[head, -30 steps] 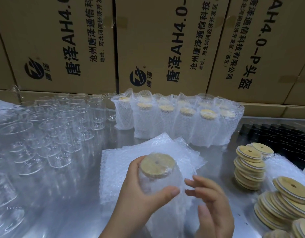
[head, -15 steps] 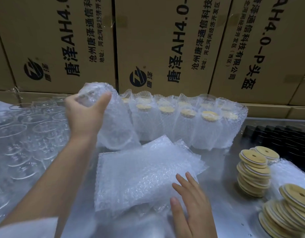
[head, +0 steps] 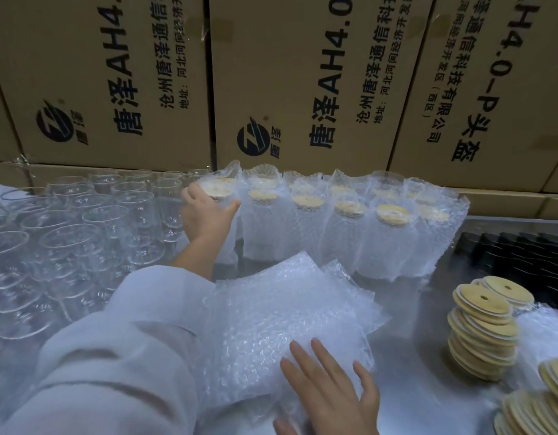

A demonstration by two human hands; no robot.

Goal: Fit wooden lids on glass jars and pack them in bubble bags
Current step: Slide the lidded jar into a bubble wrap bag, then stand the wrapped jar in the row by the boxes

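Head view, looking down across a metal table (head: 406,387). A good share of the work looks done: a row of packed jars (head: 350,224), each with a wooden lid showing through its bubble wrap, stands along the back in front of cardboard boxes (head: 114,73).

Plenty looks left as well. Many bare glass jars (head: 83,233) with no lids crowd the left side. A pile of flat bubble bags (head: 287,312) lies in the middle, and stacks of wooden lids (head: 481,334) wait on the right.

The left hand (head: 205,215) reaches forward on a pale sleeve and grips a bagged jar (head: 219,190) at the left end of the packed row. Its thumb is on the near side and its fingers curl round the wrap. The jar stands upright against its neighbour. Its base is hidden, so I cannot tell whether it rests on the table.

The right hand (head: 331,394) lies flat on the near edge of the bag pile, fingers (head: 302,356) straight and spread, grasping nothing.
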